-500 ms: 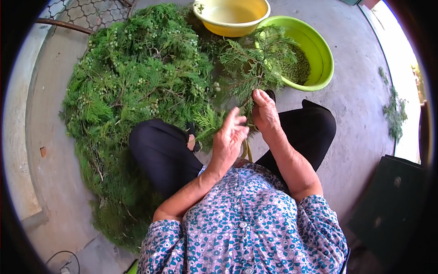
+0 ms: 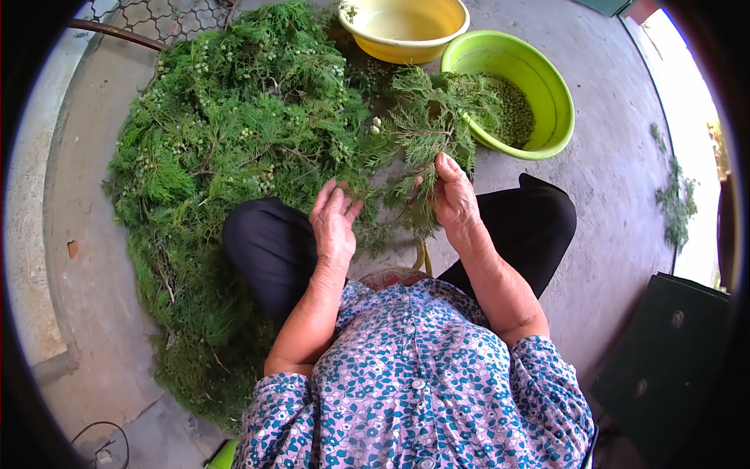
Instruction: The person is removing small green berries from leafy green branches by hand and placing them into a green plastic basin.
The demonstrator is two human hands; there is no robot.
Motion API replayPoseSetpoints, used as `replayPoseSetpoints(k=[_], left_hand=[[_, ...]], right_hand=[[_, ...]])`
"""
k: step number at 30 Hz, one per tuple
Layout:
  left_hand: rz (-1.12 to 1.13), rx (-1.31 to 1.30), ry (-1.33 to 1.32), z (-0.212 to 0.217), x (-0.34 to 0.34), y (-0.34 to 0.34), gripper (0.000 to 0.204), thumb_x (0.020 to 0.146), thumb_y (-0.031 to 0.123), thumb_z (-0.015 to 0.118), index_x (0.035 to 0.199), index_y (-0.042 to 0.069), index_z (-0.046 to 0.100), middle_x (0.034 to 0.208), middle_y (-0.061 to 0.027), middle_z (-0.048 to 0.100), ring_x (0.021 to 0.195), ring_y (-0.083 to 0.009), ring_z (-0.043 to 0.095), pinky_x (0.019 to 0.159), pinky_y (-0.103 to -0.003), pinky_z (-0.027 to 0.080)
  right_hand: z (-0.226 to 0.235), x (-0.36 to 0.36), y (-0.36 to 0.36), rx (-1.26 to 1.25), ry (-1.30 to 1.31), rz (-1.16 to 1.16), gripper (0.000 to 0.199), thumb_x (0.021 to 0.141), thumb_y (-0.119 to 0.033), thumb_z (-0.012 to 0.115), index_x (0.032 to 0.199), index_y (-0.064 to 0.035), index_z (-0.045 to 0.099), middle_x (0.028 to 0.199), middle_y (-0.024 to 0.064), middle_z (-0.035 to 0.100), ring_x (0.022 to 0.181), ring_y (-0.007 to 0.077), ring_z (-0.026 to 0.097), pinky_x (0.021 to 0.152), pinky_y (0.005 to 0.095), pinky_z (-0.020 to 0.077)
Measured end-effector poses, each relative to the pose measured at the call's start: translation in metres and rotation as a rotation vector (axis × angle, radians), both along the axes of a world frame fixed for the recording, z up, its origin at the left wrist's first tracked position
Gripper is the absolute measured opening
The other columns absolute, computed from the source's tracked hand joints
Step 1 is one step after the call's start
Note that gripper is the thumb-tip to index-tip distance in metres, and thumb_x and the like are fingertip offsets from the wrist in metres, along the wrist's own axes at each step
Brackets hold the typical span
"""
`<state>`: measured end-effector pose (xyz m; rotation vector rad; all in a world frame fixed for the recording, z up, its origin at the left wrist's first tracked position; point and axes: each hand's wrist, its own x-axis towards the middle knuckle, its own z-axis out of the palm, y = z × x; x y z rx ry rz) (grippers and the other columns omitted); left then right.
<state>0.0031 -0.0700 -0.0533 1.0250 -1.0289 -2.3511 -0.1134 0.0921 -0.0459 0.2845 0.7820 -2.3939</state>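
My right hand [image 2: 455, 195] pinches a leafy evergreen branch [image 2: 426, 129], which hangs between my knees and reaches over the near rim of the lime-green basin [image 2: 558, 117]. A few pale cones [image 2: 376, 125] show at the branch's left side. Many small green cones [image 2: 512, 109] lie inside that basin. Near my left knee, my left hand [image 2: 334, 223] is raised with its fingers apart and nothing visible in it. Beside it, a big heap of cut evergreen branches [image 2: 226, 148] dotted with pale cones covers the floor.
Behind the branch stands a yellow basin [image 2: 402, 55] with a sprig on its rim. Dark green panels [image 2: 664, 359] lie at the right. Loose sprigs [image 2: 676, 195] are by the bright doorway edge. A dark cable [image 2: 105, 438] curls at the lower left.
My left hand has moved left, away from the branch and toward the heap. The branch has shifted and turned slightly in my right hand, which stays nearly in place.
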Motion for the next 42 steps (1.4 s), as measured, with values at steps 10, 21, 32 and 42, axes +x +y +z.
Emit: replayPoseSetpoints(k=[10, 21, 32, 42], left_hand=[[-0.559, -0.822, -0.254, 0.069, -0.023, 0.004, 0.029, 0.084, 0.025, 0.061, 0.098, 0.000, 0.062, 0.094, -0.0084, 0.063, 0.082, -0.0162, 0.058, 0.068, -0.025, 0.045], [-0.012, 0.102, 0.026, 0.038, -0.050, 0.005, 0.008, 0.084, 0.014, 0.060, 0.088, 0.008, 0.057, 0.078, -0.0013, 0.059, 0.059, -0.0119, 0.057, 0.043, -0.020, 0.039], [-0.046, -0.095, 0.064, 0.054, -0.045, 0.012, 0.011, 0.079, 0.006, 0.060, 0.071, 0.006, 0.053, 0.061, -0.0039, 0.057, 0.049, -0.0141, 0.057, 0.043, -0.020, 0.039], [-0.156, -0.272, 0.040, 0.056, -0.041, 0.014, 0.017, 0.082, 0.011, 0.060, 0.067, 0.007, 0.053, 0.065, -0.0070, 0.060, 0.039, -0.0063, 0.042, 0.037, -0.018, 0.032]], right_hand=[[-0.006, 0.015, -0.011, 0.047, 0.056, 0.033, 0.011, 0.086, -0.014, 0.057, 0.087, -0.0035, 0.056, 0.082, -0.0004, 0.057, 0.080, 0.0107, 0.051, 0.075, 0.0259, 0.0418], [-0.017, 0.049, -0.024, -0.003, -0.018, 0.122, 0.012, 0.086, -0.011, 0.056, 0.092, -0.0008, 0.058, 0.091, 0.0045, 0.061, 0.085, 0.0140, 0.054, 0.078, 0.0255, 0.0414], [-0.025, 0.067, -0.026, 0.086, -0.063, 0.143, 0.013, 0.086, -0.014, 0.056, 0.091, -0.0024, 0.058, 0.084, 0.0031, 0.061, 0.075, 0.0129, 0.055, 0.068, 0.0259, 0.0431], [-0.021, 0.067, -0.017, 1.064, 0.628, 0.350, 0.015, 0.078, -0.013, 0.064, 0.081, 0.0015, 0.065, 0.071, 0.0122, 0.064, 0.064, 0.0219, 0.062, 0.062, 0.0309, 0.0472]])
